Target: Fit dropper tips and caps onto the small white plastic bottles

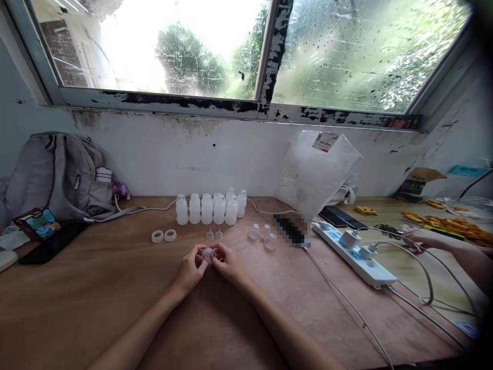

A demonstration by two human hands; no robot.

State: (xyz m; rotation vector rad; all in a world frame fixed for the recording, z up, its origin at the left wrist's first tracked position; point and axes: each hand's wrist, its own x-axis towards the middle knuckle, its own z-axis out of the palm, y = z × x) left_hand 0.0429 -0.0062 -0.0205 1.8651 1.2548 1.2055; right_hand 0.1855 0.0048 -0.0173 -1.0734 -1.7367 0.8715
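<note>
My left hand [191, 268] and my right hand [228, 262] meet over the table, fingers closed on opposite sides of a small translucent bottle collar ring [208, 255]. Whether a nipple sits inside that ring, I cannot tell. Just beyond my fingers stand two clear bottle nipples [214, 234]. Farther left lie two white collar rings [164, 236] side by side. Several frosted baby bottles [207, 209] stand upright in a group behind the nipples. To the right of my hands are several clear domed caps [264, 232].
A white power strip [354, 254] with plugs and trailing cables lies right, near phones [342, 218]. At far right a co-worker's hand [419, 239] is near yellow pieces [454, 226]. A plastic bag [316, 172] leans on the wall; a backpack [57, 174] stands left.
</note>
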